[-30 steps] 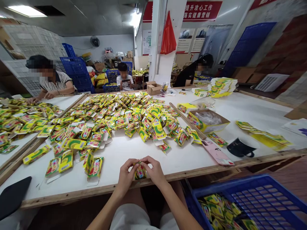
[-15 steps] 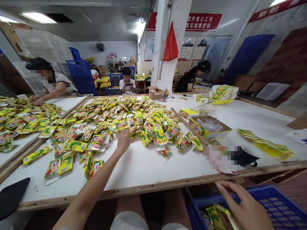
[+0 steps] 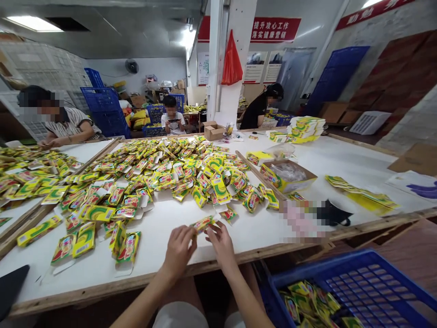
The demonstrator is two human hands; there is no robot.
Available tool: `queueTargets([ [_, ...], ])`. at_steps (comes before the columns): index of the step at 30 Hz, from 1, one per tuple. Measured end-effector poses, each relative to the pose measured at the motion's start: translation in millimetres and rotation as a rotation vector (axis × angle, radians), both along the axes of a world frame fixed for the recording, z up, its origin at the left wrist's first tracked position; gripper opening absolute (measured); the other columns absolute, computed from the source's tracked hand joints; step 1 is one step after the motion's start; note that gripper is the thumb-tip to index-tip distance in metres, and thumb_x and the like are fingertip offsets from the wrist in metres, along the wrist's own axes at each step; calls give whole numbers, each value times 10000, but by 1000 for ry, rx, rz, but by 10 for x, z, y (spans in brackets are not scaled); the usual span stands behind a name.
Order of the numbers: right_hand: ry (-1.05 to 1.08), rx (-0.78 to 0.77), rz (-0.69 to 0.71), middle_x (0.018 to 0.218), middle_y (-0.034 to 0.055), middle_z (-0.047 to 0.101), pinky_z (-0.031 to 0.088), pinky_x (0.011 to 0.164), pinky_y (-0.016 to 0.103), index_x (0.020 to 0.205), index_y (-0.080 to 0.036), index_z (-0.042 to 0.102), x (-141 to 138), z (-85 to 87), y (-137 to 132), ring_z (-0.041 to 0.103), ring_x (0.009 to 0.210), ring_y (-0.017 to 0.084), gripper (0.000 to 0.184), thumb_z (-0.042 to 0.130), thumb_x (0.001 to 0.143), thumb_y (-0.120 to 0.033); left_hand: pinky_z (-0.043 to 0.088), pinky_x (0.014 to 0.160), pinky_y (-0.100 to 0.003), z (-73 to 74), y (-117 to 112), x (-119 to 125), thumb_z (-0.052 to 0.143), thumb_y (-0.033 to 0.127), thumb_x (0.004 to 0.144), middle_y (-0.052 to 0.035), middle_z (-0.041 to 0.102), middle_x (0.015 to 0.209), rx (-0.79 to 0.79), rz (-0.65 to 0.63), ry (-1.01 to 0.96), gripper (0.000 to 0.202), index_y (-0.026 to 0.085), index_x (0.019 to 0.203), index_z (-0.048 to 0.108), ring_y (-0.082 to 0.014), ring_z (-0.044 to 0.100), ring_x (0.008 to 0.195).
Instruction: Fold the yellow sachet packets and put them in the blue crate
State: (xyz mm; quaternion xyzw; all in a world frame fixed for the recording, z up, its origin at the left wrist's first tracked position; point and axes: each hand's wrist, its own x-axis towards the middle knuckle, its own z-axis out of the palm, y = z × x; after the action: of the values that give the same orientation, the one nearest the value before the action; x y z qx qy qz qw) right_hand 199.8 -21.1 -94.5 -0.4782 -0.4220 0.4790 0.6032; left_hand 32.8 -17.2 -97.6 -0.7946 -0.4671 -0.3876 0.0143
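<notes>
A small yellow, red and green carton (image 3: 203, 223) is held level just above the white tabletop, near the front edge. My left hand (image 3: 180, 248) grips its left end, with the fingers closed round it. At the carton's right end, by a pale flap, are the thumb and fingers of my right hand (image 3: 221, 243), pinched on it. Beyond my hands spreads a big heap of similar cartons (image 3: 177, 171), several with white end flaps standing out. A few loose ones, such as an upright carton (image 3: 128, 248), lie to the left of my hands.
Low to my right, a blue plastic basket (image 3: 372, 257) holds several cartons. A wooden strip (image 3: 259, 175) borders the heap; past it are an open box with clear plastic (image 3: 290, 175) and flat yellow card sheets (image 3: 362, 196). Other people sit around the tables.
My left hand has drawn back from the heap with a carton. My right hand has come from above the blue basket to meet it over the table. The view has shifted right.
</notes>
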Motion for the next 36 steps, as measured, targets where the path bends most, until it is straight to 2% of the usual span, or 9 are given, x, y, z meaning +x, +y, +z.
queueTargets([
  [2, 22, 1, 39, 1019, 125, 693, 577, 715, 375, 1099, -182, 548, -151, -73, 96, 687, 855, 240, 510, 628, 755, -549, 457, 903, -442, -92, -207, 79, 553, 173, 840, -85, 669, 1037, -73, -57, -61, 276, 257, 1095, 616, -271, 585, 1010],
  [4, -44, 11, 83, 954, 110, 705, 572, 722, 365, 1016, -176, 586, -209, -137, 137, 683, 843, 236, 422, 610, 775, -522, 465, 907, -445, -123, -267, 102, 569, 178, 832, -88, 648, 1063, -162, -85, -152, 268, 261, 1082, 620, -270, 572, 1034],
  [10, -209, 41, 142, 939, 93, 716, 558, 738, 365, 979, -186, 608, -163, -239, 172, 685, 810, 229, 305, 586, 809, -438, 488, 891, -404, -13, -122, 82, 523, 124, 822, -61, 637, 1015, -433, -221, -361, 191, 235, 933, 632, -220, 591, 993],
  [13, -215, 39, 140, 946, 103, 713, 552, 740, 366, 947, -180, 603, -137, -237, 175, 683, 820, 236, 272, 603, 794, -405, 477, 908, -417, 8, -77, 85, 574, 186, 815, -76, 616, 1070, -400, -122, -508, 184, 225, 993, 589, -233, 582, 1039],
  [16, -163, 26, 223, 897, 76, 709, 553, 698, 344, 981, -195, 557, -133, -203, 117, 684, 787, 223, 262, 622, 781, -352, 513, 842, -401, -3, -38, 69, 619, 294, 809, -93, 594, 1119, -440, 11, -761, 372, 224, 1142, 468, -233, 615, 1008],
  [20, -169, 92, 221, 935, 35, 671, 540, 729, 312, 1091, -233, 482, -117, -126, 1, 681, 803, 187, 333, 608, 784, -245, 538, 723, -322, -19, -29, 26, 620, 324, 816, -49, 648, 1004, -655, -179, -887, 438, 234, 1199, 427, -180, 674, 806],
  [26, -307, 144, 306, 932, 38, 672, 522, 755, 302, 1026, -206, 596, -15, -30, 13, 657, 815, 183, 216, 566, 828, -287, 528, 741, -311, -33, -68, -46, 638, 330, 807, -59, 712, 902, -804, -308, -912, 312, 175, 1072, 581, -199, 673, 815],
  [31, -426, 222, 296, 869, 43, 683, 504, 775, 313, 837, -195, 675, -20, 39, 139, 633, 838, 197, 145, 562, 836, -285, 511, 859, -351, -36, -17, -42, 639, 289, 798, -81, 691, 1051, -752, -300, -895, 245, 177, 1016, 635, -232, 645, 972],
  [36, -309, 231, 211, 873, 26, 683, 524, 758, 313, 1078, -210, 600, -73, 8, 151, 647, 794, 179, 245, 552, 840, -242, 487, 918, -370, -6, -42, 50, 564, 268, 853, -78, 656, 1111, -615, -285, -913, 251, 216, 1098, 543, -211, 618, 1036],
])
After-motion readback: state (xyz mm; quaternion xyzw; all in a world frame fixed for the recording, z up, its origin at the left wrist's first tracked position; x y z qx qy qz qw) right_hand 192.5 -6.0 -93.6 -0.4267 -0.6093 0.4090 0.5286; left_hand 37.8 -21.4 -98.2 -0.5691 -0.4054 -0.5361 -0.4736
